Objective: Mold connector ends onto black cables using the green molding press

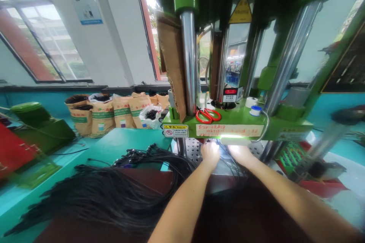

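Left hand [211,151] and right hand [238,153] beneath a green press [192,131]; thin cables [231,161] between them, right of centre.
Finger grip indeterminable, lost in glare; black cable pile [99,193], lower left.

Black cables [94,193], a teal-green surface [116,138], a green press [273,124] with silver columns [188,60], red scissor handles [209,113], tan sacks [102,117] banded in green, a silver plate [194,152] dotted with dark holes.

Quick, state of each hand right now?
Left hand: beside thin cables, grip washed out by glare; cannot tell.
Right hand: fingers unclear under the bright light bar; cannot tell.
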{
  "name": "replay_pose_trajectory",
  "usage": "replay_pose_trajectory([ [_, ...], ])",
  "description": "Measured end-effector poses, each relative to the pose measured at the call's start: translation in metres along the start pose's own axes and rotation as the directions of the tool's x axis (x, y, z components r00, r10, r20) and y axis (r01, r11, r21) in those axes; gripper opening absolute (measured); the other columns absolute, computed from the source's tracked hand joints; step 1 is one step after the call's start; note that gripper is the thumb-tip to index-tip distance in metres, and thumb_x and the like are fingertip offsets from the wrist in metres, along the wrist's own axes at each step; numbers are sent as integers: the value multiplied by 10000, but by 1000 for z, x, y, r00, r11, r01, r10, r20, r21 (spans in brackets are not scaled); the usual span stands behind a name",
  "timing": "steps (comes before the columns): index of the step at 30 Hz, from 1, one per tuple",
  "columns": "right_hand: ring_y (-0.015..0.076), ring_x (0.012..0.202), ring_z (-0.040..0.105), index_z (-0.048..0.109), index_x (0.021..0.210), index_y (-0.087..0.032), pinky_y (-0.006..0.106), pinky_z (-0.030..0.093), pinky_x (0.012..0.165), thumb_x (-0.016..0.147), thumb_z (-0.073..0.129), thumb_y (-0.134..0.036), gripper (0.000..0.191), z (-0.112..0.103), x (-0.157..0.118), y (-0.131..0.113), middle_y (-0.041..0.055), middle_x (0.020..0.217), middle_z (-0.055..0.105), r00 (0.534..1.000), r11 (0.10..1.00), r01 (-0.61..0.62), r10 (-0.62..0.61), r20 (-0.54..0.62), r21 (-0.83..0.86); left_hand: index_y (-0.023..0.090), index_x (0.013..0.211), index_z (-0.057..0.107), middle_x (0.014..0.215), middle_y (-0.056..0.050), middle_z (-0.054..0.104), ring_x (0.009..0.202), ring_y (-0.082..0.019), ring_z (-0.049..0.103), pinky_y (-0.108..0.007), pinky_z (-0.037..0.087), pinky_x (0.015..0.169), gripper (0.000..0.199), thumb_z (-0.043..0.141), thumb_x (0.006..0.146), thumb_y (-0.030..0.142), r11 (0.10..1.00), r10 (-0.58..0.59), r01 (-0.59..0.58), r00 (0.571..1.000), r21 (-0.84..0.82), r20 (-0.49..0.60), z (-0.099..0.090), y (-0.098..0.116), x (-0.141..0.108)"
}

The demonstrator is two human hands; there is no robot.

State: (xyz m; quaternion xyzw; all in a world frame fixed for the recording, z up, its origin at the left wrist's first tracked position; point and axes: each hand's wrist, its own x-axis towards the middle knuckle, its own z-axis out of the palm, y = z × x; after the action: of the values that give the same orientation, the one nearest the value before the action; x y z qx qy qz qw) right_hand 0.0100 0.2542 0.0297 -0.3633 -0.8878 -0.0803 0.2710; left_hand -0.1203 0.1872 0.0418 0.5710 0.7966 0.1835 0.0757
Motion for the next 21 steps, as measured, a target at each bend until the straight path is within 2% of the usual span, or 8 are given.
replay_pose_trajectory([
  [3,207,760,605,624,822,-155,379,447,814,826,289,-97,340,-1,3,1,85,780,663,1000,1000,19,-19,-7,-10,100,970,574,907,-116,651,966,-229,559,-351,382,878,253,477,764,209,997,71,-70,995,19,-68,4,-1,-2],
  [8,203,715,594,597,683,-167,335,457,784,740,384,-103,230,3,3,2,78,694,645,997,996,74,-73,21,-44,84,958,580,886,-125,649,932,-231,557,-379,372,876,251,449,761,164,994,112,-109,988,27,-105,6,-2,-2],
  [16,219,730,598,604,654,-152,319,460,758,737,376,-82,252,16,-4,1,104,687,646,995,994,58,-49,91,-94,88,987,571,904,-117,643,951,-235,531,-362,359,873,264,446,764,154,993,119,-119,987,2,-107,10,-2,1],
  [21,226,740,606,636,732,-130,323,454,774,746,393,-85,247,9,1,1,119,719,659,991,995,18,-5,134,-94,118,1035,567,1000,-122,615,1012,-250,490,-383,329,896,302,395,792,170,996,86,-87,993,-13,-83,3,1,-1],
])
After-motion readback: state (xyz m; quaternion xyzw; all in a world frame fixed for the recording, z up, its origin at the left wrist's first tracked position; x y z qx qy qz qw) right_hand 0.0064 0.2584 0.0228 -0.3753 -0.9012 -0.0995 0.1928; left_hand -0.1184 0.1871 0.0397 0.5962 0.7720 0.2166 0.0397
